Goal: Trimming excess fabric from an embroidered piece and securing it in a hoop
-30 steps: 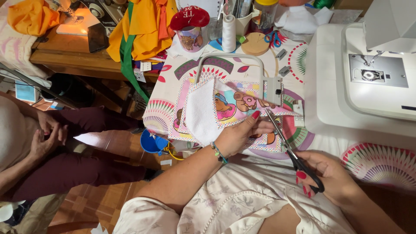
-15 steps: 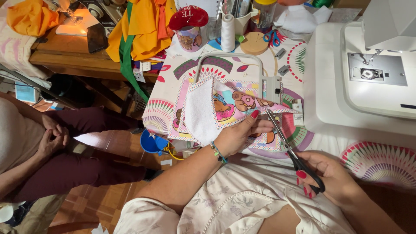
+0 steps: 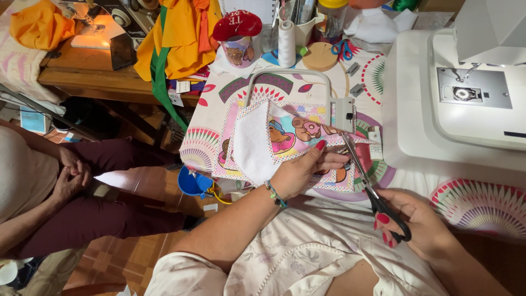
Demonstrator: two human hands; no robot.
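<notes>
My left hand (image 3: 307,170) pinches the edge of a printed fabric piece (image 3: 296,131) with cartoon figures and a white backing (image 3: 251,143) folded over. The fabric lies on a patterned tablecloth (image 3: 211,118) inside a white embroidery hoop frame (image 3: 287,74). My right hand (image 3: 416,222) grips black-handled scissors (image 3: 378,200). Their blades point up towards the fabric edge beside my left fingers.
A white sewing machine (image 3: 466,93) stands at the right. A thread spool (image 3: 286,44), a red-topped cup (image 3: 238,38) and yellow cloth (image 3: 175,33) sit at the back. Another person sits at the left with clasped hands (image 3: 71,175). A blue tub (image 3: 194,183) is on the floor.
The other person's clasped hands have shifted slightly. My hands, the fabric and the scissors have stayed nearly still.
</notes>
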